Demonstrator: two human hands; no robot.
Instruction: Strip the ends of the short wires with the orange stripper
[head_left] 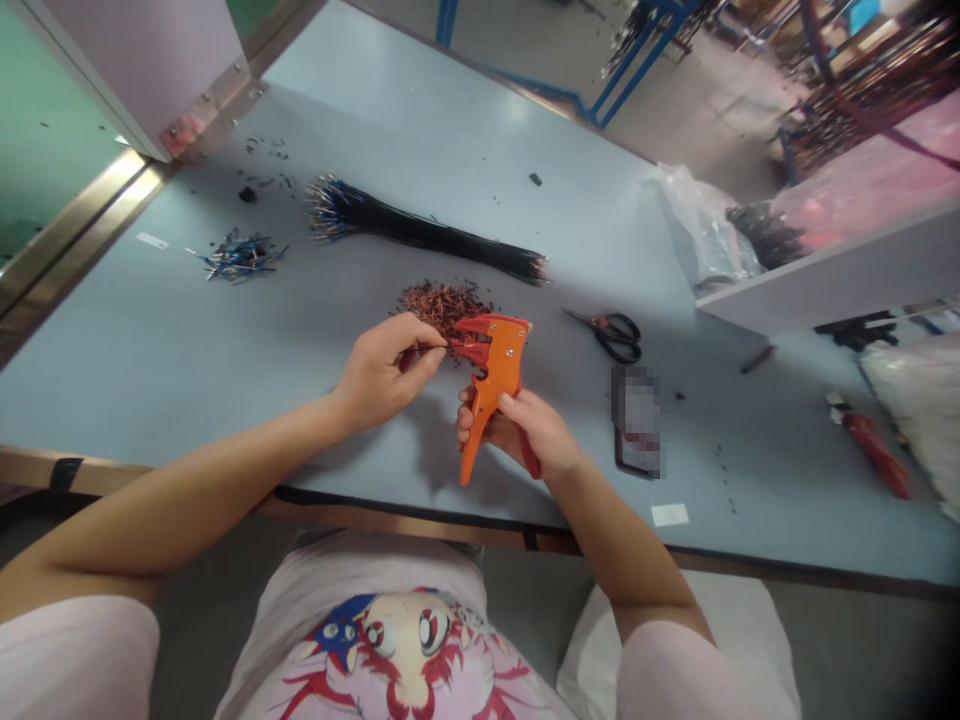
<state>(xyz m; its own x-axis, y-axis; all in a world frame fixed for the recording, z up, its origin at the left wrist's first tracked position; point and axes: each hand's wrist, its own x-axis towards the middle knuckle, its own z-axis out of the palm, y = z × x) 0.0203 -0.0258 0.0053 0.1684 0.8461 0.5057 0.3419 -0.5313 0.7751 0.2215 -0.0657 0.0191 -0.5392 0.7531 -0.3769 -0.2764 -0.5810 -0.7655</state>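
Two things are being held above the worktop (195, 375): the right grip (541, 428) is clasping the stripper (505, 362), the left grip (386, 375) is pinching a wire (444, 347) at its front. Slanted feeding could be nicking the wire; scraps (435, 300) beyond could be jamming the stripper.

A bluish table (450, 130) carries black wires (435, 232), clippings (431, 302) and scissors (602, 323)

Wire bundle (442, 236) behind scrap pile (435, 300), small-parts heap (240, 257) left, scissors (602, 323) right; all on table (150, 370).
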